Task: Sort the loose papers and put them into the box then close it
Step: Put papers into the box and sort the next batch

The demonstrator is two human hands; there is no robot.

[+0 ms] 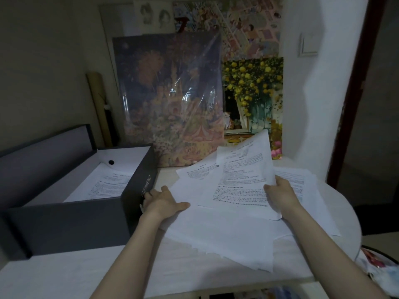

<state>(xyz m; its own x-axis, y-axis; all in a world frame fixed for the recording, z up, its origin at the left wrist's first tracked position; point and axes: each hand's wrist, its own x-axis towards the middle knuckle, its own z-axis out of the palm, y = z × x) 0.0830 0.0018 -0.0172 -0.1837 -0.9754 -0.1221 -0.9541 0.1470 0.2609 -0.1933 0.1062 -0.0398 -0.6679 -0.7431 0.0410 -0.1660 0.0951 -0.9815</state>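
A dark grey box [71, 221] stands open on the left of the table, its lid [43, 156] tilted up behind it. Printed sheets [103, 186] lie inside it. Loose white papers [226, 234] are spread in a messy pile right of the box. My right hand [280, 194] pinches the right edge of a printed sheet [241, 180] and lifts it off the pile. My left hand [164, 201] lies flat, fingers spread, on the pile's left edge, next to the box's right wall.
Several paintings lean on the wall behind: a plastic-wrapped castle picture [170, 98] and a yellow-flower picture [254, 98]. A rolled tube [99, 100] stands behind the box. The white table [64, 277] ends near me; a dark bag [380, 264] sits at its right.
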